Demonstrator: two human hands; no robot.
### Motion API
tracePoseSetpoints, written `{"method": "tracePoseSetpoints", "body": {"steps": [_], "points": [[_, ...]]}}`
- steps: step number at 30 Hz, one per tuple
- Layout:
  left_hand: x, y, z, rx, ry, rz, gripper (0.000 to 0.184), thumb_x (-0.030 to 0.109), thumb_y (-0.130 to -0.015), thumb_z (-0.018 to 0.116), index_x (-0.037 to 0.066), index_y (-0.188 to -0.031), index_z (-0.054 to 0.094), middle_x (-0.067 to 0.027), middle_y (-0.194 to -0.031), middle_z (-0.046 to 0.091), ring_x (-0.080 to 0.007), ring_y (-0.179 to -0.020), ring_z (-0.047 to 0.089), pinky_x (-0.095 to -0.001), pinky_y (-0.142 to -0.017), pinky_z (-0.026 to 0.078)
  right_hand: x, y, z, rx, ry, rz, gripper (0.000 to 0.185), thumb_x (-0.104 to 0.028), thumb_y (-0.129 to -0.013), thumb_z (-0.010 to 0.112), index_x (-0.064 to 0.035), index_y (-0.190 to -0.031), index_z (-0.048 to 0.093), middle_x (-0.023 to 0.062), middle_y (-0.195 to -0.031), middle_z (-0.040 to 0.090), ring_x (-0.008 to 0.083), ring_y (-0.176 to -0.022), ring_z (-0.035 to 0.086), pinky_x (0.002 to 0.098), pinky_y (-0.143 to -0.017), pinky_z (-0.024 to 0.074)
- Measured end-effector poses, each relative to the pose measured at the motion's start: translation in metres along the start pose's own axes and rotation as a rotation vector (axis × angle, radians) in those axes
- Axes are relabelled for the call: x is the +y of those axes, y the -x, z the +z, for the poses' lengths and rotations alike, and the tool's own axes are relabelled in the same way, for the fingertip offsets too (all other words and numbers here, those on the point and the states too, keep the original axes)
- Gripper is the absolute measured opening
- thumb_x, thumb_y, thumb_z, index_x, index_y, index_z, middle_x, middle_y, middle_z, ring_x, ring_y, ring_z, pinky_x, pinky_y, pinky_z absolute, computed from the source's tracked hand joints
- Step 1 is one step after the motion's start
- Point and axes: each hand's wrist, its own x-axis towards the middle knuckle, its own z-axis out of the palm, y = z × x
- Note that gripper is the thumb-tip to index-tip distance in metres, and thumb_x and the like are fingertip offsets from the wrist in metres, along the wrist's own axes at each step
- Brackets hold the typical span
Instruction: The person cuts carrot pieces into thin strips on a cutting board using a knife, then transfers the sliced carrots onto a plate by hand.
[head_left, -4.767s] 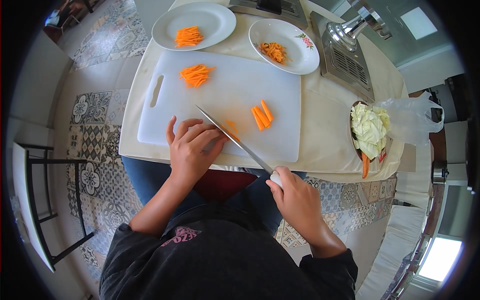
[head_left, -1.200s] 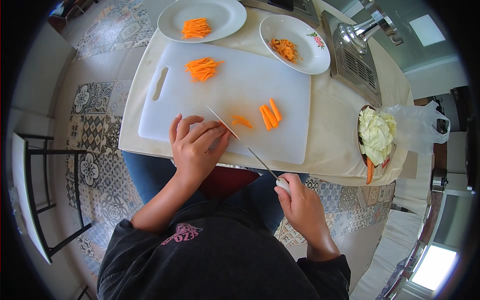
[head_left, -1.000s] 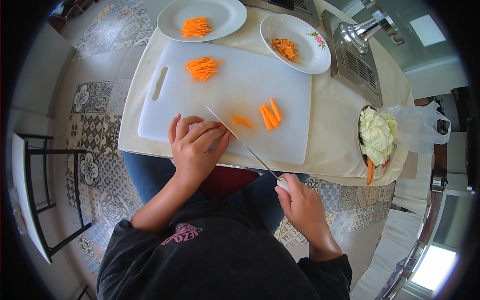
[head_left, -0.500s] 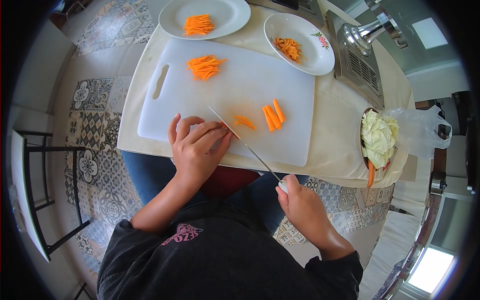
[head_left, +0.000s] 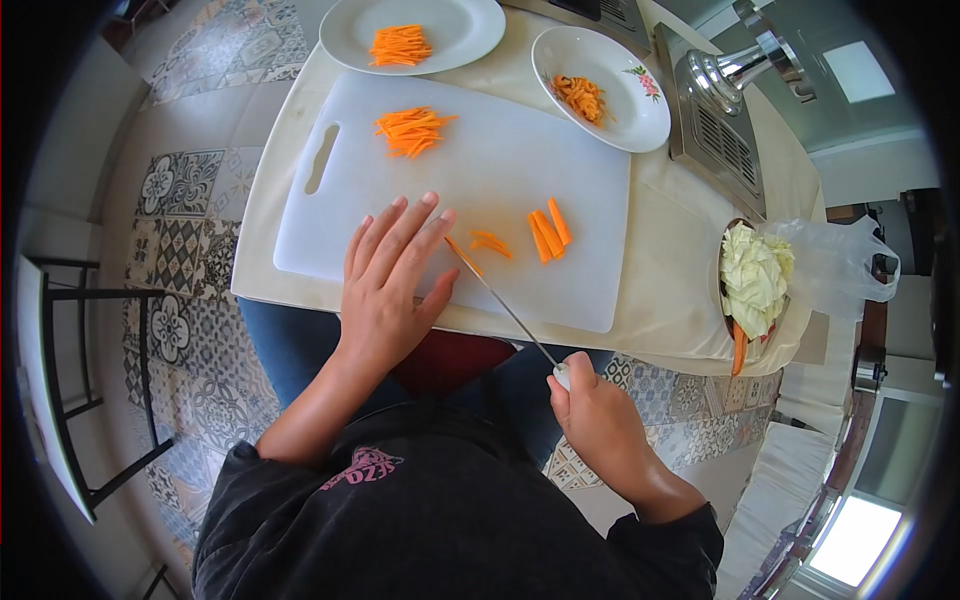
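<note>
My right hand grips a knife by its pale handle, the blade slanting up and left over the white cutting board. A thin orange carrot strip lies along the blade near its tip. My left hand is spread with fingers extended over the board, left of the blade; whatever may lie under it is hidden. Right of the blade are a few carrot slivers and several thicker carrot sticks. A pile of carrot strips rests near the board's far edge.
Beyond the board stand a white plate with more carrot strips and a flowered bowl holding orange peelings. A metal appliance is at the far right. Cabbage, a carrot and a plastic bag are by the right edge.
My left hand has uncurled from beside the blade; its fingers are now stretched forward and apart. The knife tip has shifted slightly right and toward me.
</note>
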Motion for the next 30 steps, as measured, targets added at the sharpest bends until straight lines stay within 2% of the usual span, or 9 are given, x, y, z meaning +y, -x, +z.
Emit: {"method": "tracePoseSetpoints", "body": {"steps": [1, 4, 13, 16, 18, 21, 24, 27, 30], "points": [[0.002, -0.002, -0.004, -0.060, -0.037, 0.016, 0.063, 0.014, -0.081, 0.076, 0.017, -0.140, 0.055, -0.0006, -0.141, 0.058, -0.0280, -0.130, 0.054, -0.0508, -0.114, 0.033, 0.000, 0.000, -0.001, 0.002, -0.006, -0.005, 0.027, -0.025, -0.100, 0.058, -0.0025, -0.094, 0.044, 0.0183, -0.066, 0.063, 0.0402, -0.058, 0.064, 0.0486, -0.049, 0.0515], [-0.002, 0.000, -0.004, -0.182, -0.040, 0.044, 0.069, 0.009, -0.080, 0.075, 0.016, -0.144, 0.052, -0.0047, -0.149, 0.052, -0.0297, -0.142, 0.044, -0.0552, -0.117, 0.028, -0.001, -0.001, -0.003, -0.003, -0.016, -0.007, 0.028, -0.026, -0.100, 0.057, -0.0024, -0.094, 0.044, 0.0184, -0.066, 0.063, 0.0406, -0.058, 0.064, 0.0487, -0.050, 0.0513], [-0.004, -0.003, -0.005, -0.211, -0.093, 0.062, 0.067, 0.011, -0.082, 0.073, 0.017, -0.145, 0.052, -0.0037, -0.149, 0.052, -0.0283, -0.141, 0.044, -0.0556, -0.117, 0.028, -0.002, -0.007, -0.011, -0.107, -0.092, 0.045, 0.028, -0.025, -0.101, 0.055, 0.0004, -0.097, 0.044, 0.0214, -0.066, 0.064, 0.0437, -0.059, 0.063, 0.0515, -0.052, 0.0503], [0.000, -0.004, -0.005, -0.142, -0.091, 0.071, 0.061, 0.012, -0.080, 0.074, 0.017, -0.139, 0.058, -0.0050, -0.143, 0.057, -0.0285, -0.136, 0.050, -0.0541, -0.114, 0.034, 0.004, -0.013, -0.015, -0.144, -0.205, 0.052, 0.026, -0.024, -0.102, 0.053, 0.0004, -0.099, 0.046, 0.0233, -0.068, 0.065, 0.0455, -0.062, 0.062, 0.0508, -0.054, 0.0496], [-0.003, 0.001, -0.002, -0.050, -0.016, 0.077, 0.052, 0.011, -0.078, 0.076, 0.016, -0.128, 0.064, -0.0046, -0.134, 0.062, -0.0273, -0.128, 0.056, -0.0519, -0.110, 0.038, 0.008, -0.017, -0.018, -0.176, -0.317, 0.050, 0.024, -0.024, -0.102, 0.052, -0.0003, -0.099, 0.048, 0.0253, -0.071, 0.065, 0.0473, -0.065, 0.062, 0.0495, -0.055, 0.0490], [-0.011, 0.005, -0.001, 0.017, 0.040, 0.130, 0.039, 0.011, -0.076, 0.078, 0.015, -0.113, 0.069, -0.0014, -0.117, 0.067, -0.0224, -0.114, 0.061, -0.0471, -0.104, 0.041, 0.020, -0.019, -0.013, -0.234, -0.427, 0.045, 0.023, -0.024, -0.103, 0.051, -0.0018, -0.097, 0.048, 0.0187, -0.065, 0.064, 0.0360, -0.058, 0.064, 0.0415, -0.053, 0.0474], [-0.015, 0.004, -0.004, 0.019, 0.092, 0.151, 0.032, 0.012, -0.074, 0.080, 0.014, -0.105, 0.071, 0.0004, -0.107, 0.068, -0.0204, -0.106, 0.062, -0.0449, -0.101, 0.043, 0.023, -0.023, -0.014, -0.440, -0.738, 0.285, 0.025, -0.026, -0.105, 0.049, -0.0021, -0.099, 0.049, 0.0069, -0.061, 0.057, 0.0162, -0.051, 0.056, 0.0311, -0.050, 0.0443], [-0.017, 0.003, -0.008, -0.036, 0.134, 0.191, 0.030, 0.015, -0.074, 0.081, 0.014, -0.103, 0.071, 0.0011, -0.107, 0.067, -0.0211, -0.105, 0.061, -0.0457, -0.101, 0.042, 0.030, -0.018, -0.008, -0.465, -1.038, 0.313, 0.025, -0.027, -0.106, 0.048, -0.0029, -0.101, 0.051, -0.0015, -0.063, 0.048, 0.0046, -0.052, 0.045, 0.0235, -0.049, 0.0408], [-0.012, 0.001, -0.011, -0.098, 0.112, 0.234, 0.031, 0.020, -0.074, 0.081, 0.014, -0.103, 0.071, 0.0022, -0.112, 0.066, -0.0212, -0.107, 0.060, -0.0470, -0.103, 0.041, 0.033, -0.008, -0.008, -0.382, -1.169, 0.325, 0.024, -0.026, -0.106, 0.047, -0.0031, -0.103, 0.052, -0.0012, -0.064, 0.048, 0.0054, -0.050, 0.044, 0.0223, -0.049, 0.0409]]}}
